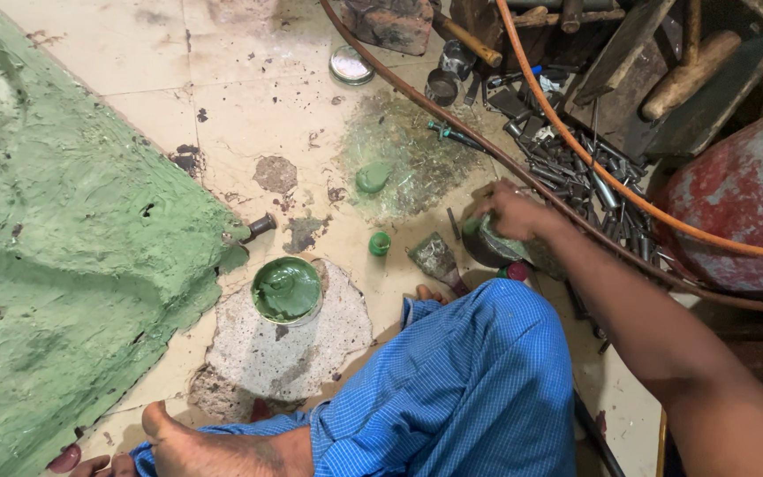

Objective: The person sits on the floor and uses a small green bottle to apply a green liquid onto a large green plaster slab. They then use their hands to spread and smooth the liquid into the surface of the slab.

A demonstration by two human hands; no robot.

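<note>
Feet and a folded knee in blue checked cloth (pixel 461 389) filled the bottom of the view, one bare foot (pixel 196 446) resting on the tiled floor (pixel 249 53). Just beyond the knee, a tin of green paste (pixel 286 290) stood open on a rough patch of broken tile, beside the large green-coated form (pixel 64 256) that took up the left side. A putty knife (pixel 436 258) lay flat on the floor just past the knee, with a small green cap (pixel 380 243) near it and a larger green lid (pixel 372 177) farther off. The right hand (pixel 509 212) reached out over a dark, green-smeared pot (pixel 487 243), fingers curled down on its rim; how firmly it gripped could not be told. The left hand was out of view. Behind the hand ran a brown hose (pixel 452 119) and an orange hose (pixel 576 146), over a heap of metal punches and bolts (pixel 593 177). A red gas cylinder (pixel 735 212) lay at the right, wooden mallets (pixel 686 75) beyond.
</note>
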